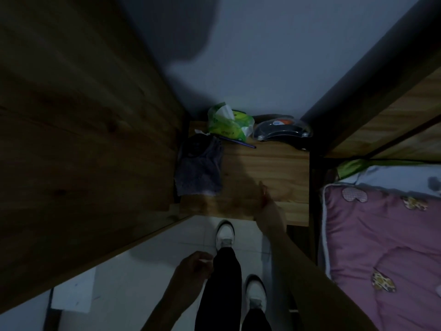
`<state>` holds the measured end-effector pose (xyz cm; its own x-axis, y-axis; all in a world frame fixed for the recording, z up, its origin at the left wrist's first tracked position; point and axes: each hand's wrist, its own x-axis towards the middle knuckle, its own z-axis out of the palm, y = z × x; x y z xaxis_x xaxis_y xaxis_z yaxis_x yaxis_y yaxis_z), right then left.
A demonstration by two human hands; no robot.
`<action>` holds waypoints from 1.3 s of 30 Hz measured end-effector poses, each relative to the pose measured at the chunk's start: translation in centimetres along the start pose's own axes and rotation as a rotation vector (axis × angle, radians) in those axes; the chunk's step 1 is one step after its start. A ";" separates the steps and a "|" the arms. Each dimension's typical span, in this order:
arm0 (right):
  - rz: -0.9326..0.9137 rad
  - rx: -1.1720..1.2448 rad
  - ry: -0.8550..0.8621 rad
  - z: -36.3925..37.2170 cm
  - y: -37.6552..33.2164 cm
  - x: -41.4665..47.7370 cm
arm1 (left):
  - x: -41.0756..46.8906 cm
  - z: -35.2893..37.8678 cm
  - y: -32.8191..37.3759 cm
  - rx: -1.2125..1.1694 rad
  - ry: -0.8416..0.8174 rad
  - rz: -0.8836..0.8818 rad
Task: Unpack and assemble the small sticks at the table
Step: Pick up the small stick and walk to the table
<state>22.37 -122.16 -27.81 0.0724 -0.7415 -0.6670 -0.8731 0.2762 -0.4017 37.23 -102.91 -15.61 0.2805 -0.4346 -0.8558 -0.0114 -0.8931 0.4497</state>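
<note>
One dark stick (238, 142) lies far back on the table (274, 168), beyond the straight-fingered right hand (268, 209); left hand (195, 266) loosely curled, empty.

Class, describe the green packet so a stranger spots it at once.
Start at the wooden table between cabinet and pink bedding. At its far edge lies the green packet. Unlike its grey and dark neighbours, it is bright green with white tissue poking out.

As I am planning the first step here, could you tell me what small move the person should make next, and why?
Probably reach the right hand on to the clear plastic pack at the back right of the table. The hand is stretched out over bare wood near the front edge and seems to hold nothing. What the pack holds is too dim to tell, so this is a guess.
</note>
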 end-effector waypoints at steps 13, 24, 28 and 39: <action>0.105 0.494 -0.192 -9.6 6.2 -18.2 | -11.1 2.1 0.8 0.063 -0.007 0.048; -0.008 0.445 -0.109 -12.6 17.9 -35.4 | -23.0 4.8 -2.9 0.395 -0.010 0.160; 0.196 0.472 -0.042 -11.9 23.2 -40.0 | -23.8 4.6 -1.4 0.340 0.005 0.192; 0.453 0.704 0.269 -8.7 26.3 -51.6 | -20.9 4.6 2.6 0.630 -0.210 0.281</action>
<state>-8.52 -82.00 1.51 -0.4024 -0.5634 -0.7216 -0.2834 0.8262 -0.4870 26.94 -96.69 2.34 -0.0040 -0.6148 -0.7887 -0.6251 -0.6140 0.4819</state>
